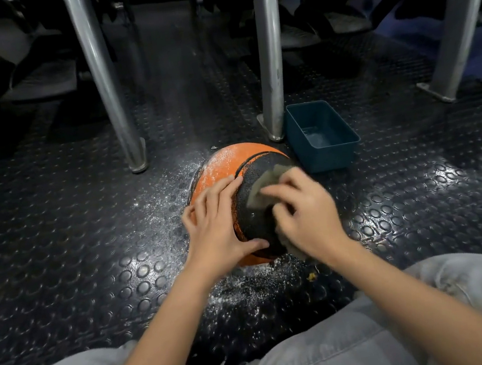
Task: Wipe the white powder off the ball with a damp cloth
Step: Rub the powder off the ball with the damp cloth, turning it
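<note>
Studded floor (87,233): a person sits on it, with the ball (259,164) resting on it between both grips, straight ahead of the knees. The blue tub (328,158) is just beyond the right grip on its outer side, near the ball; can't tell if they touch. Left grip (215,228): fingers spread and straight, flat on the ball's left flank, thumb round the near side, bracing only. Right grip (305,213): blurred, fingers laid over the cloth (265,180), pressing it onto the black top panel; reads as a flat press, not a pinch. Key relation: the powder (218,160) sits on the orange panel, far-left of the right grip, just past the left grip's fingertips. My read: the next stroke goes forward-left across the seam, or the left grip rolls that panel under the cloth. Spilled powder (239,293) below both wrists could re-dust the ball.
</note>
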